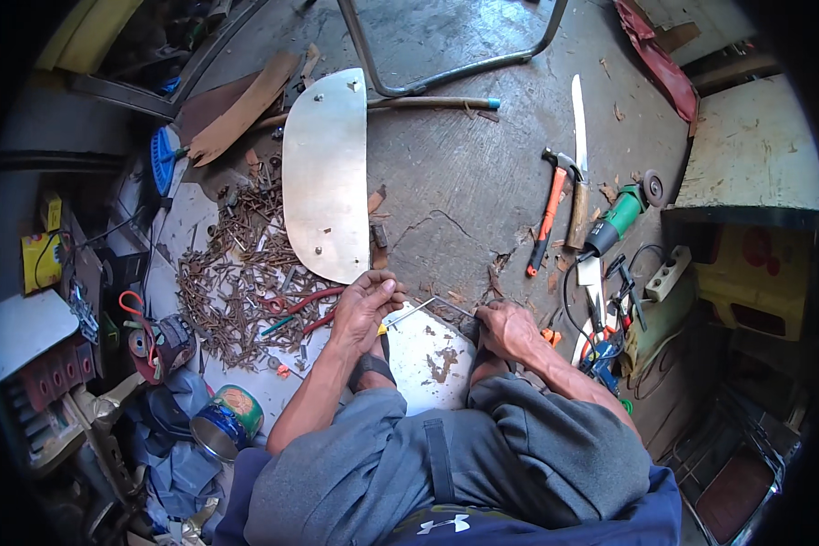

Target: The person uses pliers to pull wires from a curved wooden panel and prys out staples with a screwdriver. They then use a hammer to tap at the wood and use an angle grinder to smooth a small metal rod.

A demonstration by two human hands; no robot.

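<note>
My left hand (362, 309) is raised between my knees, fingers curled and thumb close against them; whatever it pinches, if anything, is too small to make out. By its palm a thin metal shaft with a yellow end (382, 329), like a screwdriver, points up and right; I cannot tell whether the hand touches it. My right hand (511, 329) is closed on a thin metal rod (455, 308), whose free tip appears to meet the shaft's tip. Beneath both hands is a white board (419, 387) with brown debris. Red-handled pliers (323, 296) lie beside my left hand.
Left lies a heap of rusty screws and nails (237, 264). A pale curved metal plate (328, 173) is ahead. To the right are a claw hammer (548, 214), a long wood-handled blade (580, 164), a green angle grinder (621, 218) and a power strip (669, 273). An open can (227, 423) is near-left.
</note>
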